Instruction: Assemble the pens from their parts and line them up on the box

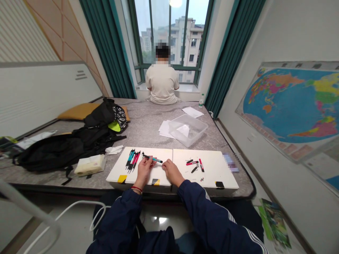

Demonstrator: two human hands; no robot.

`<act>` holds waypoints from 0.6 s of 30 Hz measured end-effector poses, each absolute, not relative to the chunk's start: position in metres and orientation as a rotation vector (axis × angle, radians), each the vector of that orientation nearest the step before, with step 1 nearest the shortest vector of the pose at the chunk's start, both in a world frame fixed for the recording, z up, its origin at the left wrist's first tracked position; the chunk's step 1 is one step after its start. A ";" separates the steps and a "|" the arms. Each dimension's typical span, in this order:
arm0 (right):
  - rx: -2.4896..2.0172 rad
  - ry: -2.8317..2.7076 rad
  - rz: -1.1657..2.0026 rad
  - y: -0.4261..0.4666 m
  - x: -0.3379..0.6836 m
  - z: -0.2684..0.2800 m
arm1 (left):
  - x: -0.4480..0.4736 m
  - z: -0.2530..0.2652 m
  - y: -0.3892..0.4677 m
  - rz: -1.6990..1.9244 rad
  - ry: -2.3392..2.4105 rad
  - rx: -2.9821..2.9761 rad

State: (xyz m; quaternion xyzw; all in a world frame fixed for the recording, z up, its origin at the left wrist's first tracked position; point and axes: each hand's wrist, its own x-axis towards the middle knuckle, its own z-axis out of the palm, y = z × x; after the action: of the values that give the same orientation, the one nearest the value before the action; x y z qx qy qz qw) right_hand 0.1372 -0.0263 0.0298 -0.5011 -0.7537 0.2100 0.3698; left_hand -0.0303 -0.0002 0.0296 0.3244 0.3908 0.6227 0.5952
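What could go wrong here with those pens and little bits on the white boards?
The small parts lie loose on the right board, so a nudge might scatter them. The left hand holds a pen by one end; it might slip. The pen row beside it could be knocked.

Bare board (pixel 148 174) between hands; pen cluster (pixel 132 159) blocks left.

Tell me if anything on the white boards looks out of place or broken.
On the right white board, loose pen pieces lie scattered at odd angles, seemingly taken apart, unlike the tidy row of pens on the left white board. The left hand holds a teal pen; the right hand rests beside it.
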 end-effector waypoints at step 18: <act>-0.981 -0.809 1.219 -0.015 0.145 0.021 | -0.009 0.030 -0.002 1.377 0.868 0.737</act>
State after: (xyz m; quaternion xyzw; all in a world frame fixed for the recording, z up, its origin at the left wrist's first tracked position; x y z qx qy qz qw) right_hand 0.1445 -0.0151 0.0206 -0.4294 -0.3541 0.5335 0.6368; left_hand -0.0087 -0.0024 0.0298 0.3213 0.3787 0.6004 0.6268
